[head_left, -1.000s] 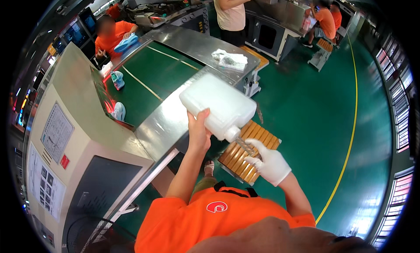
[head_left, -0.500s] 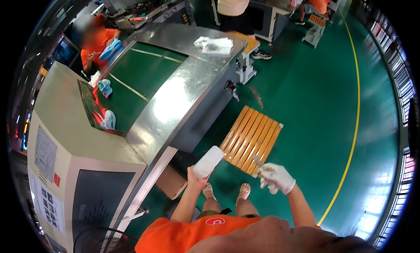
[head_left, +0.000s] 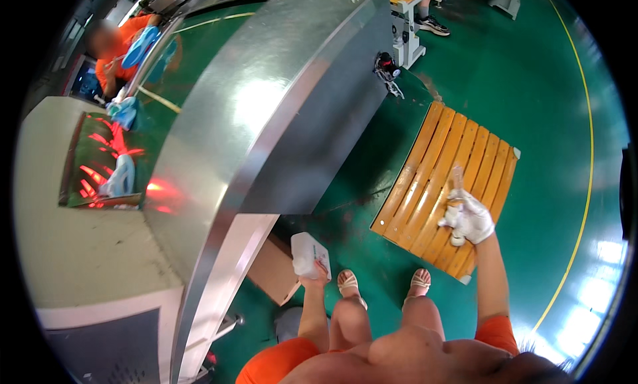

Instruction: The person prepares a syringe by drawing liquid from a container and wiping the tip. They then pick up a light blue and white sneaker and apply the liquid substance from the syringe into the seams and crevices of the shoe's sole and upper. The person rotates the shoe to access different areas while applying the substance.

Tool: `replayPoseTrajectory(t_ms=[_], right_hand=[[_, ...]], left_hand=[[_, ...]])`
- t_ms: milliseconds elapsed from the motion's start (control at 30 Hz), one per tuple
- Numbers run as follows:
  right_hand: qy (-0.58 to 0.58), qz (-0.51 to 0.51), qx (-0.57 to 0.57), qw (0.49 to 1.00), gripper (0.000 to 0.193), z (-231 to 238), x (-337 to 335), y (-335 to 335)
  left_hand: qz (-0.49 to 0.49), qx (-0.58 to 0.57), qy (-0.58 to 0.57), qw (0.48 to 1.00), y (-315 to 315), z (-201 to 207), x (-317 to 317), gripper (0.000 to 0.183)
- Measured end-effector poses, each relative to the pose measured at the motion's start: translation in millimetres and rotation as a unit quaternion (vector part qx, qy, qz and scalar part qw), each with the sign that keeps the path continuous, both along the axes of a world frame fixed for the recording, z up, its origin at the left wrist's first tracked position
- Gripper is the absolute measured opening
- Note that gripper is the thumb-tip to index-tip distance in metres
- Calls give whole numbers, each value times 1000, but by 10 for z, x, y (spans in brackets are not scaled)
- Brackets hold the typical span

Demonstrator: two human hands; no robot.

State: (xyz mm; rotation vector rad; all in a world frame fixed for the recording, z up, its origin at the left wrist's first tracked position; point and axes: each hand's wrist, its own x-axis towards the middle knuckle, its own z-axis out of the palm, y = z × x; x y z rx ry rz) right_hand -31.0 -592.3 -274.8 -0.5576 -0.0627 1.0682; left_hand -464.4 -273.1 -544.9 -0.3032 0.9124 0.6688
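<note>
White bottle [head_left: 306, 253] in left hand [head_left: 315, 272], now lower

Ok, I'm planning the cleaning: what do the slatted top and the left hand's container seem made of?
Slatted top: probably wood, glossily varnished; orange-brown slats catch highlights.
Container in the left hand: likely plastic, perhaps satin; whitish walls look cloudy.

**White Bottle and Slim Tool Held Well Apart**

A boxy, whitish translucent bottle [head_left: 304, 250], faintly printed on one side, is gripped in the left hand [head_left: 317, 272] beside a brown carton [head_left: 271, 271]. A slim, pale brown tool [head_left: 458, 177], its outline blurred, is held in the gloved right hand [head_left: 473, 219], pointed forward against a slatted wooden stool [head_left: 413, 188].
</note>
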Motion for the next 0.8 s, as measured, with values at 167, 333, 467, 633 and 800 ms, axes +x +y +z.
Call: replayPoseTrajectory(t_ms=[167,333,467,633,800], right_hand=[[-19,89,-50,995,45,-26,139,67],[-36,124,-53,990,44,14,48,37],[17,154,-5,988,42,-70,110,5],[21,147,1,989,41,-47,71,4],[61,173,28,983,42,-146,101,-76]], left_hand=[[71,-24,-91,993,735,-1103,39,67],[62,-61,-232,969,1327,-1780,544,61],[54,-61,-281,956,1890,-2441,436,48],[-38,96,223,969,1864,-1747,953,52],[-571,233,358,701,821,-789,291,32]])
